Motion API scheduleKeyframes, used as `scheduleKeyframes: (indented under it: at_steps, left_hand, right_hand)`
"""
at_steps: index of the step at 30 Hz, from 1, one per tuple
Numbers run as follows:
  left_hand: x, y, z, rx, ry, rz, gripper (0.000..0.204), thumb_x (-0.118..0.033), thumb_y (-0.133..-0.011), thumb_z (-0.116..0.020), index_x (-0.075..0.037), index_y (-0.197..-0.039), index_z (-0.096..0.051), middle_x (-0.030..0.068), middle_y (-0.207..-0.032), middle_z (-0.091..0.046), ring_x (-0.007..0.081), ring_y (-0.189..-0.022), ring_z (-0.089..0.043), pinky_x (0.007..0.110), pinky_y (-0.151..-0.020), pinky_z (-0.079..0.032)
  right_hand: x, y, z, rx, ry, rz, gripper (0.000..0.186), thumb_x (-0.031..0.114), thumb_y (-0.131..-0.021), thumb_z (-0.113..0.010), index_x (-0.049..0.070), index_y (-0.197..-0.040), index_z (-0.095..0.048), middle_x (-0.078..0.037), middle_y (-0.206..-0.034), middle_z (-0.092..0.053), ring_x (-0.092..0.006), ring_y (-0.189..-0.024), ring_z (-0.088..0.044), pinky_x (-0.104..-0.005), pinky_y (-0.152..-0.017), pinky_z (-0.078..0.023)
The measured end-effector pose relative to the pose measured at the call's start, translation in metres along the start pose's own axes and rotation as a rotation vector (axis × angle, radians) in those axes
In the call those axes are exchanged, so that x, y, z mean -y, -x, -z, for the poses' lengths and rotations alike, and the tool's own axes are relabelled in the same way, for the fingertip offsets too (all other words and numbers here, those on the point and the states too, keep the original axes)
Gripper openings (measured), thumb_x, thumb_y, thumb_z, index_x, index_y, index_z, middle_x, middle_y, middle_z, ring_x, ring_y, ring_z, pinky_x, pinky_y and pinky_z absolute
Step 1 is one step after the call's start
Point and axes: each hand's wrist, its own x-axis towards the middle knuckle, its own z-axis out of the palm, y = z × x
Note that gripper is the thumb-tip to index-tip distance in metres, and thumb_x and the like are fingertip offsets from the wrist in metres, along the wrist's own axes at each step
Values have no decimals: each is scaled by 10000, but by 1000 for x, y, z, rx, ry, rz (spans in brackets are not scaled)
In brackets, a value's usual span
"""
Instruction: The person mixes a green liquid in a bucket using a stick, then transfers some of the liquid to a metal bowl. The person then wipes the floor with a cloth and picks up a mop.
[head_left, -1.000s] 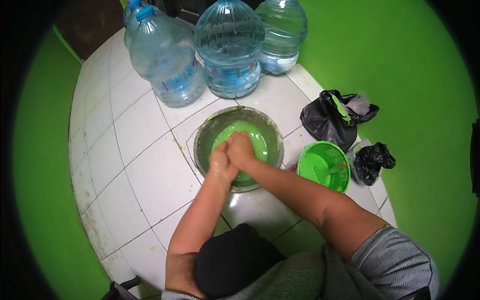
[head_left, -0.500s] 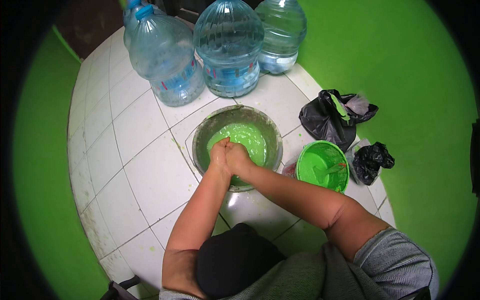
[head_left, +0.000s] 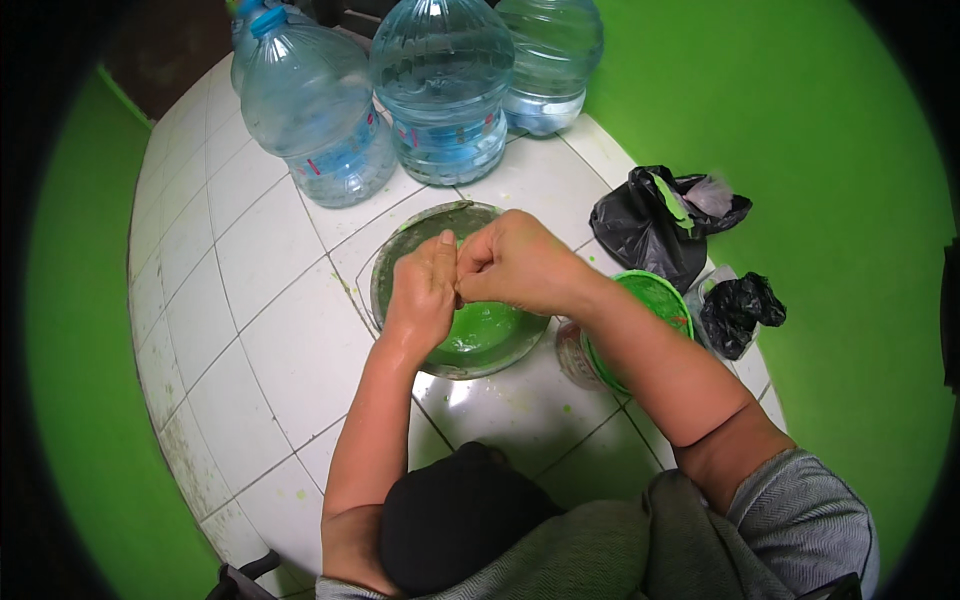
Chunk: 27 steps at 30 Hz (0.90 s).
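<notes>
Because the round grey bucket lies below my hands, at twelve o'clock from my body and with no long axis, both are about equally near: my left hand is over its nine-o'clock side, my right hand over its two-o'clock side, the two meeting at the fingers. The left fingers look nearly straight and close together, the right ones curl inward; I cannot tell whether anything is between them. Green liquid shows toward the bucket's five o'clock. From the bucket, a green tub sits between three and four, partly hidden under my right forearm, a see-through container beside it. A large black bag lies at two, a smaller black bag at three; big bottles from eleven to one crowd the far side.
</notes>
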Motion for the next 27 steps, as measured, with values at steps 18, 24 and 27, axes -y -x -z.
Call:
scheduleKeyframes:
  at_steps: [18,24,27]
  left_hand:
    - [78,28,-51,132,-1126,-376,579,-8,-895,-550,206,-1412,-401,365,-1575,-250,488,-1512,-185,582,-1244,-140]
    - [76,36,-48,151,-844,-304,90,-58,-873,-664,29,-892,-653,249,-911,-647,450,-894,-627,523,-930,-484]
    - [86,45,-55,-41,-749,-396,179,-69,-847,-701,-27,-724,-578,195,-707,-594,425,-642,-588,527,-678,-502]
  right_hand:
    - [-78,42,-28,-3,478,-17,205,115,-924,-557,-26,-885,-701,-255,-1033,-651,-444,-941,-647,-507,-871,-521]
    - [-112,38,-43,-180,542,198,178,104,-915,-566,-20,-889,-692,-238,-993,-654,-423,-1014,-628,-507,-887,-499]
    - [-127,55,-67,-488,586,412,155,100,-890,-580,7,-858,-700,-228,-1020,-637,-428,-987,-616,-514,-879,-491]
